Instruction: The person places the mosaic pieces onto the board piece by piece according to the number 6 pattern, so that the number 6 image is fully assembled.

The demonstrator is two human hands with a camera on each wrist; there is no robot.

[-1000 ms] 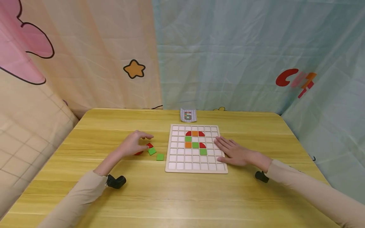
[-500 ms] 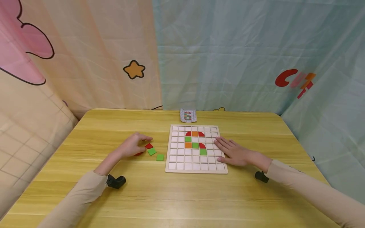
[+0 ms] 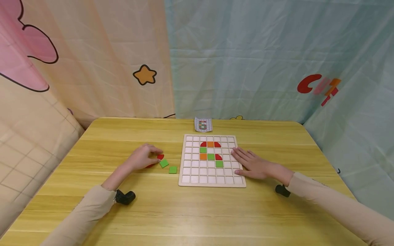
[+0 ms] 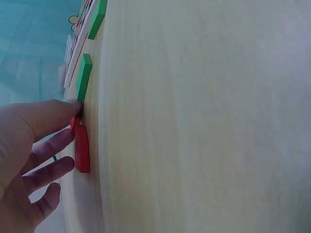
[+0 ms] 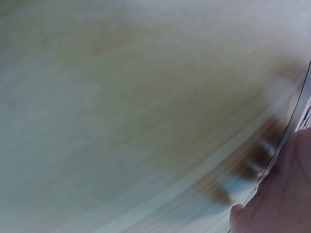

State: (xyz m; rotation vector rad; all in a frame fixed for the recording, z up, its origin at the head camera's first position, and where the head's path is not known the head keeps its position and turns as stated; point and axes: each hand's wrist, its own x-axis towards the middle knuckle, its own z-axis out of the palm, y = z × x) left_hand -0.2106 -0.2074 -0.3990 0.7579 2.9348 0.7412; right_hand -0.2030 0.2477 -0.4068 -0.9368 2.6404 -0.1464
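My left hand (image 3: 144,157) pinches a red quarter-round tile (image 3: 160,156) between thumb and fingers, low over the table left of the board. In the left wrist view this red tile (image 4: 75,123) shows between thumb and fingertip, partly hidden. A second red tile (image 4: 82,149) lies beside the fingers. Two green square tiles (image 3: 164,163) (image 3: 173,169) lie between this hand and the board. My right hand (image 3: 253,166) rests flat, fingers straight, on the right edge of the white grid board (image 3: 191,180). Red, orange and green tiles (image 3: 210,156) sit in several of its squares.
Behind the board, near the table's far edge, lies a small card (image 3: 203,125) with a coloured grid pattern. The wooden table (image 3: 197,212) reaches to fabric curtains (image 3: 258,68) at the back and sides.
My left thumb and fingers have drawn together on the red tile, which has turned and shifted slightly. The right hand and the board have stayed in place.
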